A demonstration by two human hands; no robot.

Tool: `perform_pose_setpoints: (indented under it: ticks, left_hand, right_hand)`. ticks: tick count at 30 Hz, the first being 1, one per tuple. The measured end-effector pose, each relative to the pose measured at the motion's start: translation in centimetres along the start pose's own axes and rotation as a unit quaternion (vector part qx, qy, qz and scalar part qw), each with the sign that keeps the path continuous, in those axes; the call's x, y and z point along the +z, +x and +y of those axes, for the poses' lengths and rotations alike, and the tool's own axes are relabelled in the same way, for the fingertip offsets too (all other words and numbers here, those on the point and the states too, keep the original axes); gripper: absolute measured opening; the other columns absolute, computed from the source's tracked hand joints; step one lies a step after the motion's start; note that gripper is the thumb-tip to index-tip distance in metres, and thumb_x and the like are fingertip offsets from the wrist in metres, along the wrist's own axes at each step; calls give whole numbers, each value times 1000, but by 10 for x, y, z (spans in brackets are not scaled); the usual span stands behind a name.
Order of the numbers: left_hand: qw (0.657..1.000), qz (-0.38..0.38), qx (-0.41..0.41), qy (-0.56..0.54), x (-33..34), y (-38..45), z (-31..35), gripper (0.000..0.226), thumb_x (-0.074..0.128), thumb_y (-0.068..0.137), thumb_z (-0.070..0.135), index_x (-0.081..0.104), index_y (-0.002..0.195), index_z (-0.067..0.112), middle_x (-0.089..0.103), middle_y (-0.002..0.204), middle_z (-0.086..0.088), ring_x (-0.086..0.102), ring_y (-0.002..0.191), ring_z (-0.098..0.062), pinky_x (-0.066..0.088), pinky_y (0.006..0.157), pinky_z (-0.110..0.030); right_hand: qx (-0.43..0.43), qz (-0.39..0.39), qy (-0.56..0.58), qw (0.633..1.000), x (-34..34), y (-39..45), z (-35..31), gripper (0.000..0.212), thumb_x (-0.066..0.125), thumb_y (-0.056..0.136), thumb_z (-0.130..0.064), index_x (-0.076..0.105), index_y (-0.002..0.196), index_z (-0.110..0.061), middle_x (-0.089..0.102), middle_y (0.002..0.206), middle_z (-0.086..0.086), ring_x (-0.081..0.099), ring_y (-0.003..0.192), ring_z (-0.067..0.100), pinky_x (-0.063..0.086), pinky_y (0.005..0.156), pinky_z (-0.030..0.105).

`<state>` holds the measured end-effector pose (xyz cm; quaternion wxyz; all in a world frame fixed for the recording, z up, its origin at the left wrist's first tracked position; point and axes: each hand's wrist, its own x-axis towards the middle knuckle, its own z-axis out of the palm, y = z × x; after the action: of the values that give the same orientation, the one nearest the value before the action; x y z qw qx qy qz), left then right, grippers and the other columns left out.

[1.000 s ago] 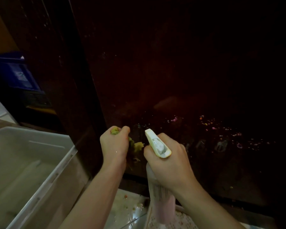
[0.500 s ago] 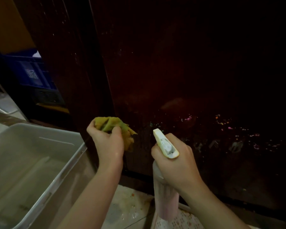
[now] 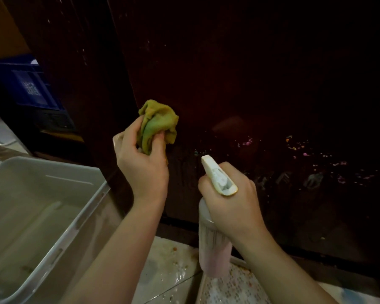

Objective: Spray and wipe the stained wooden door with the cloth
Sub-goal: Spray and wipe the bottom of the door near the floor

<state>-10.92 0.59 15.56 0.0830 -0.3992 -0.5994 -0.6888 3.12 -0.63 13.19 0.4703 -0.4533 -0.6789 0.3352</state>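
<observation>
glossy dark wooden door (image 3: 239,84); nubby cloth (image 3: 157,125)

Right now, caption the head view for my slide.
Left hand holds green cloth, right hand aims spray bottle at speckled wooden door.

No readable text anywhere.

The blue crate (image 3: 29,84) at far left bears a pale printed panel, too blurred to make out. The spray bottle (image 3: 213,242) near the middle shows faint vertical label lines, none legible. Low on the right of the door (image 3: 250,62), pale smeared marks form no certain letters.
</observation>
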Motion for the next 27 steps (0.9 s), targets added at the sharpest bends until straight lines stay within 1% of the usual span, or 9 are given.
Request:
perform_pose_setpoints:
  ticks: [4,8,10,15,17,19,22,24,27]
  left_hand:
    - [997,-6,66,24,7,2,-4,26,71,85,16,66,109,5,56,98,0,51,84,10,38,76,-4]
    - [988,-49,135,57,13,-11,-17,15,76,80,6,65,89,2,55,85,0,46,72,0,37,68,-5]
    - [983,-86,149,66,13,-23,-22,17,77,76,-2,64,86,2,53,85,1,45,74,0,36,67,-3]
    - [978,-150,130,58,12,-36,-30,25,76,72,-5,57,81,9,51,80,5,43,66,1,35,63,-4]
    - [979,-170,103,49,10,-36,-29,29,72,77,-2,50,81,16,50,75,6,47,63,0,35,58,-9]
    - [982,-179,47,20,10,-35,-24,25,68,84,3,47,84,17,52,72,5,51,60,-4,37,53,-12]
    - [987,-151,-20,-45,12,-33,-11,15,64,92,15,49,90,15,53,71,6,54,58,-5,42,49,-17]
    - [989,-141,13,-51,16,-33,-4,15,63,93,16,49,90,15,52,70,7,53,56,-7,40,47,-17]
    - [984,-152,85,-26,24,-38,0,21,69,87,8,49,85,16,50,71,9,50,57,-4,36,52,-9]
  right_hand:
    - [18,-46,0,999,-6,-2,10,9,68,85,-31,59,84,-30,58,76,-10,56,85,12,42,70,29]
    - [9,17,-22,1000,-10,0,20,29,68,81,-34,47,61,-32,51,59,-11,53,68,16,41,62,35]
    - [7,52,-29,998,-12,1,20,26,61,76,-38,43,58,-31,47,54,-10,50,60,17,44,60,40]
    - [8,22,-16,1000,-14,2,17,18,57,75,-36,47,61,-33,50,58,-10,49,61,14,39,60,34]
    - [14,-24,-9,1000,-15,2,14,6,62,82,-36,58,78,-33,58,75,-9,57,78,14,46,68,36]
    - [19,-44,-6,999,-16,1,12,9,66,87,-31,63,94,-28,61,85,-10,58,91,13,47,74,34]
    - [8,-10,-33,999,-18,-2,14,16,68,86,-29,57,74,-29,57,71,-9,56,80,14,41,69,32]
    - [-4,49,-56,997,-21,-6,17,30,67,84,-28,46,63,-32,50,63,-11,52,71,15,42,69,37]
    - [-25,108,-82,990,-31,-10,19,31,59,76,-26,34,60,-35,42,56,-12,45,62,13,38,65,37]
